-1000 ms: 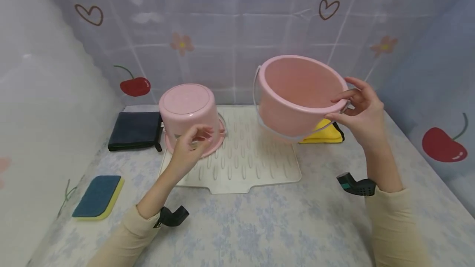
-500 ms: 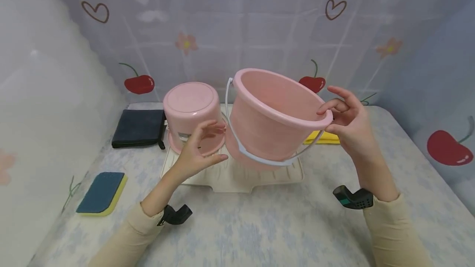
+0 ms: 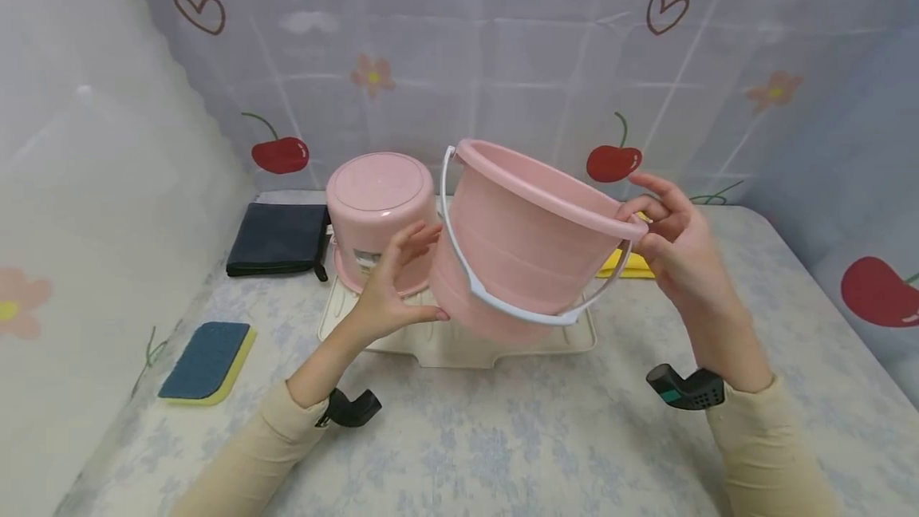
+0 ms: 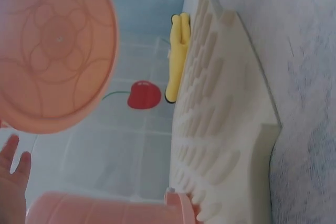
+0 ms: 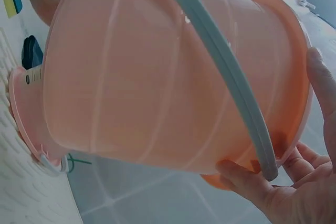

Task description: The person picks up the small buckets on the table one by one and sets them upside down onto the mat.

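A pink bucket (image 3: 524, 254) is held in the air, tilted, its rim up to the right and its base toward the left. My right hand (image 3: 682, 254) pinches the rim near the white handle (image 3: 502, 305), which hangs down across the front. At the base, my left hand (image 3: 388, 290) is spread with thumb and fingers apart, fingertips right beside the bucket's wall. The left wrist view shows the bucket's round underside (image 4: 58, 40). Behind my left hand, a second pink bucket (image 3: 380, 186) stands upside down on a ribbed cream drying mat (image 3: 459, 356).
A folded dark cloth (image 3: 278, 236) lies at the back left. Nearer on that side is a blue-and-yellow sponge (image 3: 208, 361). Behind the held bucket sits a yellow cloth (image 3: 632, 266). Patterned curtain walls enclose the table at the back and sides.
My right hand has brought the bucket left and lower, toward the upside-down bucket, tipping its opening away from view. The left hand has spread its fingers and come up to the bucket's base.
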`<action>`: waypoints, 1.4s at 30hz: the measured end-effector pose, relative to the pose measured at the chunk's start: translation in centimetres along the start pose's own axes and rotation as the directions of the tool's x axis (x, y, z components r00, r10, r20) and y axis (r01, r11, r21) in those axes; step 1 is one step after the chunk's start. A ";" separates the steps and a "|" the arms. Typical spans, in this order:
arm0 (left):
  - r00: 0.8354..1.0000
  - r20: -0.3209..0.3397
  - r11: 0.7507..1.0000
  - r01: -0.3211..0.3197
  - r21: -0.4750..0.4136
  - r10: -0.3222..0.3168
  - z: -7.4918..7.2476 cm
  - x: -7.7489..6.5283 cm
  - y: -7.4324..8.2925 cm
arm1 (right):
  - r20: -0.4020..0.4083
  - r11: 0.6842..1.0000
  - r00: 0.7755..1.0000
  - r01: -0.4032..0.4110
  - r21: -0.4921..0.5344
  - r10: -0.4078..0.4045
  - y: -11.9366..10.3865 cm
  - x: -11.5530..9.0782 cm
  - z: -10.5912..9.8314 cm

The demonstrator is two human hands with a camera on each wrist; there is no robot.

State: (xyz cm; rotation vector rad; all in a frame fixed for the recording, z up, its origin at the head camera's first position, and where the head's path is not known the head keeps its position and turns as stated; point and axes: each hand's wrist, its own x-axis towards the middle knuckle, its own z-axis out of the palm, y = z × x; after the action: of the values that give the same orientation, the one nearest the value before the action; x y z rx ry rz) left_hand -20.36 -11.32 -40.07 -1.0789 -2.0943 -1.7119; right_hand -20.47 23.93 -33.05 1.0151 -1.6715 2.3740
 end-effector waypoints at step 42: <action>0.952 -0.099 0.924 0.252 -0.287 -0.290 1.5 -0.5 2.3 | 0.153 0.635 0.919 0.365 -0.681 -0.364 4.7 0.1 2.8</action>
State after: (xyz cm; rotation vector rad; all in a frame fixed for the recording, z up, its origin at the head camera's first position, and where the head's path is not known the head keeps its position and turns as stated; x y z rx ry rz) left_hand -18.11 -10.05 -39.02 -0.7276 -2.0402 -2.1897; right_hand -21.16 19.58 -36.34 1.0451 -1.8902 1.2840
